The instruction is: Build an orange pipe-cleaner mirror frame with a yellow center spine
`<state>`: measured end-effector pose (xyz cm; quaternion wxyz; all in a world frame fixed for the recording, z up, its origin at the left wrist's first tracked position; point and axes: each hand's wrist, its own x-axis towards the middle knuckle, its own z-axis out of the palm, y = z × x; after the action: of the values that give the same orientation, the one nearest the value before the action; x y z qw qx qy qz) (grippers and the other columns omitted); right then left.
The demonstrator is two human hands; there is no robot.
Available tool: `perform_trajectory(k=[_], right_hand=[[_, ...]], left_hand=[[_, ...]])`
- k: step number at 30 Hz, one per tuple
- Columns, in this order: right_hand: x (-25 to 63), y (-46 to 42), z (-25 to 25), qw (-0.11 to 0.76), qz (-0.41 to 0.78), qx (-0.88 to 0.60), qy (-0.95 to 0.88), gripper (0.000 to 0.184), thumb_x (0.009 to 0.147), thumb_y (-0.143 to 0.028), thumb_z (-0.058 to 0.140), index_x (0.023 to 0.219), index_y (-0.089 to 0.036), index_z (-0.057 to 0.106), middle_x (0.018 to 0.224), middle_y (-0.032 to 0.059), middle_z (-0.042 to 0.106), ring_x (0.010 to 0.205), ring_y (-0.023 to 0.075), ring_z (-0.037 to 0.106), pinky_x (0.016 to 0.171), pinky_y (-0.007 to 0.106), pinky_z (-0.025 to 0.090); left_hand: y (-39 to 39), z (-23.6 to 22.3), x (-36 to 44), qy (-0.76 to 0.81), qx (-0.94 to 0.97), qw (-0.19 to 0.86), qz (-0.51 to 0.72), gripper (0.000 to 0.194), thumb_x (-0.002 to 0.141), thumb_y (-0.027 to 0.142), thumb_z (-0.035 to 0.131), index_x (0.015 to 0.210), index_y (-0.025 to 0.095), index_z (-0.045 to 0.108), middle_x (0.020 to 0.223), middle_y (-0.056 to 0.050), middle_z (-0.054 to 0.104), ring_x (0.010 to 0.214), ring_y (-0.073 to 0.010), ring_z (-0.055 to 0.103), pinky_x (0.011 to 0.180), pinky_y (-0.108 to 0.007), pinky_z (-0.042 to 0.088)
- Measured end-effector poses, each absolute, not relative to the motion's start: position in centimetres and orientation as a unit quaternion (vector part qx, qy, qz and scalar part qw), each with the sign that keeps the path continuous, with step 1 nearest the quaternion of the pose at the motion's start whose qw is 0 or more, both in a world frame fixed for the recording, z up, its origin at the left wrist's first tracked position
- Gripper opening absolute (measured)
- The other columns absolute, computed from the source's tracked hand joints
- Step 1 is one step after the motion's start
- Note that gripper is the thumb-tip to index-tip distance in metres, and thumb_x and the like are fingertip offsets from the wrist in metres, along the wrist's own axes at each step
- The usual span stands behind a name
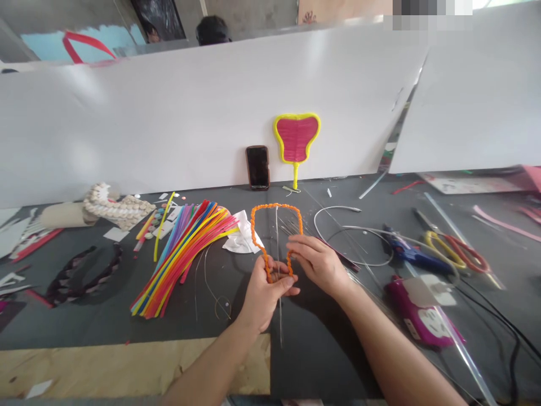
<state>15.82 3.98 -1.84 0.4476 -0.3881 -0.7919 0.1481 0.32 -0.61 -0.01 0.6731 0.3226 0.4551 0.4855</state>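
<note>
An orange twisted pipe-cleaner frame (pixel 252 223), bent into a fan-like outline, is held up above the dark table. A thin straight wire (pixel 278 242) runs down its middle and sticks out below. My left hand (pixel 270 285) is closed around the frame's narrow lower end and the wire, thumb on top. On the frame's right side, the fingertips of my right hand (pixel 315 259) pinch the orange edge. Behind, a finished pink fan with a yellow border (pixel 298 138) leans on the white board beside a phone (pixel 257 167).
Left lies a bundle of coloured pipe cleaners (pixel 181 259), with white tissue (pixel 243 234) by it and a dark braided band (pixel 84 276) farther out. Right are a curled cable (pixel 355 262), a blue glue gun (pixel 416 254), scissors (pixel 456 251) and a magenta power strip (pixel 422 310).
</note>
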Motion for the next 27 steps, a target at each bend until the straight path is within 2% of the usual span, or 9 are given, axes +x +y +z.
perform_trajectory(k=[2,3,5,7,10,15,22,27], right_hand=[[15.8,3.9,-1.8,0.518,0.214,-0.437,-0.704,0.021,0.085,-0.022,0.056,0.105,-0.024,0.056,0.118,0.0081,0.056,0.086,0.0174,0.060,0.071,0.031,0.051],[15.7,3.8,-1.8,0.550,0.263,-0.462,-0.644,0.021,0.084,-0.026,0.059,0.104,-0.024,0.054,0.114,0.0079,0.056,0.080,0.0157,0.059,0.065,0.029,0.050],[15.3,3.6,-1.8,0.569,0.399,-0.484,-0.531,0.020,0.082,-0.034,0.061,0.096,-0.022,0.053,0.093,0.0040,0.059,0.063,0.0115,0.054,0.054,0.025,0.045],[14.8,3.4,-1.7,0.514,0.555,-0.460,-0.464,0.025,0.080,-0.041,0.063,0.090,-0.019,0.055,0.074,-0.0007,0.057,0.054,0.0089,0.048,0.048,0.022,0.039],[13.9,3.0,-1.7,0.437,0.696,-0.395,-0.410,0.033,0.073,-0.044,0.070,0.090,-0.018,0.059,0.070,-0.0011,0.058,0.054,0.0086,0.048,0.049,0.022,0.036],[13.3,2.8,-1.9,0.434,0.724,-0.387,-0.371,0.030,0.069,-0.043,0.073,0.078,-0.017,0.059,0.062,-0.0033,0.055,0.053,0.0078,0.046,0.051,0.022,0.036],[13.6,3.0,-2.3,0.441,0.720,-0.394,-0.364,0.030,0.068,-0.041,0.074,0.079,-0.017,0.061,0.058,-0.0050,0.052,0.050,0.0069,0.043,0.050,0.021,0.034],[13.8,3.1,-2.4,0.434,0.737,-0.379,-0.354,0.031,0.068,-0.042,0.075,0.079,-0.017,0.061,0.061,-0.0043,0.052,0.050,0.0064,0.042,0.048,0.021,0.030]], left_hand=[[-0.5,-0.1,0.3,0.463,0.326,0.659,0.496,0.044,0.064,0.016,0.076,0.083,0.021,0.037,0.085,0.003,0.056,0.078,-0.0158,0.066,0.060,-0.029,0.058],[-0.5,-0.1,0.2,0.467,0.327,0.651,0.501,0.043,0.064,0.017,0.076,0.084,0.020,0.038,0.085,0.003,0.055,0.078,-0.0160,0.066,0.060,-0.029,0.058],[-0.3,-0.2,0.2,0.473,0.328,0.640,0.509,0.044,0.063,0.018,0.077,0.084,0.020,0.038,0.085,0.003,0.055,0.077,-0.0163,0.066,0.060,-0.030,0.058],[-0.3,-0.2,0.2,0.472,0.332,0.640,0.508,0.044,0.064,0.018,0.077,0.084,0.020,0.038,0.085,0.003,0.056,0.077,-0.0163,0.066,0.061,-0.030,0.058],[-0.3,-0.3,0.2,0.465,0.347,0.648,0.494,0.043,0.065,0.019,0.075,0.085,0.021,0.038,0.082,0.003,0.056,0.075,-0.0150,0.065,0.060,-0.030,0.059],[-0.3,-0.4,0.2,0.475,0.349,0.651,0.478,0.037,0.070,0.025,0.072,0.083,0.021,0.037,0.078,0.005,0.052,0.072,-0.0139,0.063,0.054,-0.029,0.058],[-0.2,-0.5,0.2,0.472,0.335,0.653,0.488,0.036,0.070,0.030,0.072,0.082,0.021,0.040,0.077,0.005,0.053,0.070,-0.0136,0.063,0.058,-0.031,0.058],[0.2,-0.6,-0.4,0.479,0.330,0.672,0.458,0.035,0.073,0.037,0.070,0.096,0.020,0.050,0.081,0.000,0.060,0.073,-0.0157,0.064,0.062,-0.030,0.055]])
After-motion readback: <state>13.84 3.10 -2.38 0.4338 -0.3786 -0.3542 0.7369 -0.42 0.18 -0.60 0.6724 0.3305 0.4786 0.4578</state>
